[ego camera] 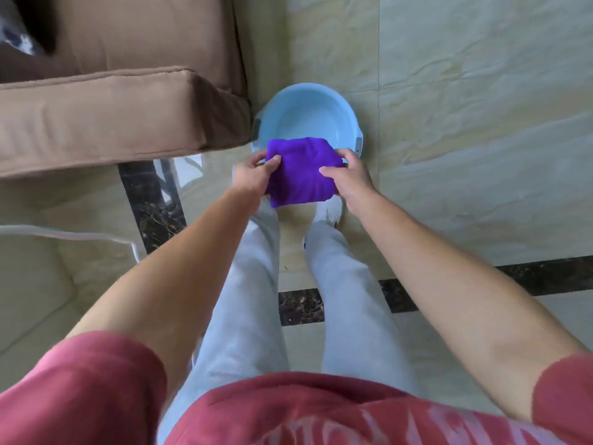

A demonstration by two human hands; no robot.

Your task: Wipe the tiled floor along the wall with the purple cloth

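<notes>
Holding a folded purple cloth [301, 171] in the air between both hands, left hand [253, 175] pinching its left edge, right hand [348, 176] its right edge, fingers [330, 171] closed on the fabric. Just beyond, a round pale-blue plastic basin [308, 114] on the cream marbled tiled floor [465, 139], beside a brown fabric sofa [112, 101] at far left.

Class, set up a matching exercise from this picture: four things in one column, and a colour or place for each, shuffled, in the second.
Things:
1. cloth
2. basin
3. sofa cushion
4. floor tile strip

Descriptions:
A. light blue, on the floor before the feet
B. dark marbled, running between pale tiles
C. purple, folded, held in both hands
D. brown, at upper left

Pairs: 1-C, 2-A, 3-D, 4-B
</notes>
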